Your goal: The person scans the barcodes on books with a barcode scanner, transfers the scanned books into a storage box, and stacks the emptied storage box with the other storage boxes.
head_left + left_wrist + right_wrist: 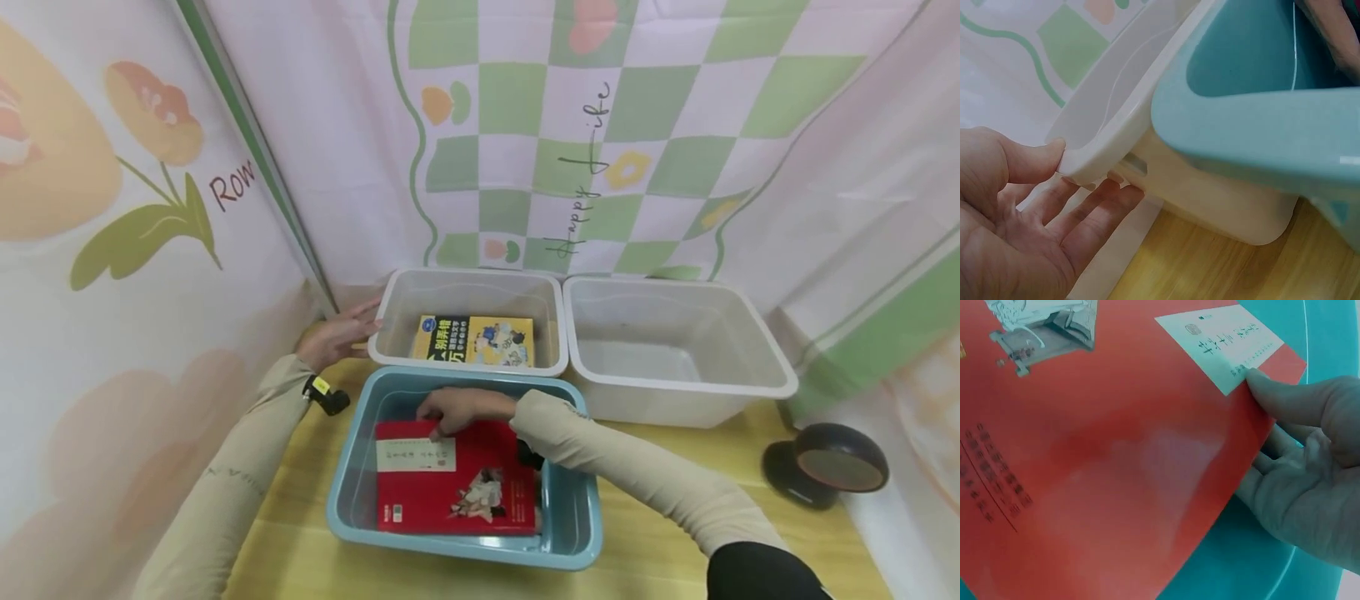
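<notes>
In the head view a red book (491, 458) with a pale title label and a figure drawing lies tilted inside a blue plastic bin (347, 467). My right hand (453, 408) pinches the book's edge near that label. In the right wrist view the thumb presses on the cover (1122, 456) while the fingers go beneath it. At the left end of a white plastic bin (472, 293), my left hand (337, 337) holds the rim (1094, 156), thumb on top and fingers below. Yellow illustrated books (501, 340) lie in this bin.
A second white bin (660, 400) stands to the right, beside the first. The blue bin sits in front, close against the first white bin. A round black device (832, 462) is on the wooden table (660, 517) at the right. Patterned curtains (510, 100) enclose the back and sides.
</notes>
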Demonstrator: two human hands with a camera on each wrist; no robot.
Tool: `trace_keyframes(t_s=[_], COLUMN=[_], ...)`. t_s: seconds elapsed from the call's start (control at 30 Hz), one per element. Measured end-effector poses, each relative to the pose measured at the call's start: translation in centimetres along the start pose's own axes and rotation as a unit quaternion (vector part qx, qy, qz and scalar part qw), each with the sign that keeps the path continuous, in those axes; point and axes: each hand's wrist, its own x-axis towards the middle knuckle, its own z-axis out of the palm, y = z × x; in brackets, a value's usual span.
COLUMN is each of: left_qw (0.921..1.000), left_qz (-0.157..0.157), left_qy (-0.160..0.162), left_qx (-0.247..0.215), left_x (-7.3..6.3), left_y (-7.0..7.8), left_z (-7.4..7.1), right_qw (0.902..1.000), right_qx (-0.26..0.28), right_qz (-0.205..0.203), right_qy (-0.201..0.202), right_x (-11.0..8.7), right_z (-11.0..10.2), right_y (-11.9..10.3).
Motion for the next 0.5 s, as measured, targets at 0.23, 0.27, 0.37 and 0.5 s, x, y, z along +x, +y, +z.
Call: trace_keyframes(t_s=[0.23, 0.27, 0.37, 0.5], left_qw=[0.9997, 0.9996, 0.9993, 0.999], left_qz=[0.016, 0.019, 0.027, 0.033], left_qy=[-0.014, -0.015, -0.018, -0.023], left_qx=[-0.01, -0.012, -0.018, -0.019], left_x=[-0.3, -0.3, -0.5, -0.6], left_y=[-0.1, -0.1, -0.2, -0.2], left_z=[0.1, 0.1, -0.1, -0.2], right_qw=[0.9914, 0.9909, 0.9927, 0.9974], right_qx=[0.001, 0.009, 0.019, -0.016], right_qz=[0.117, 0.12, 0.112, 0.068], right_qy=[-0.06, -0.059, -0.04, -0.016], right_x=[-1.5, -1.8, -2.7, -3.9], right_z=[-0.3, -0.2, -0.2, -1.2], right_y=[0.4, 0.4, -0.1, -1.5])
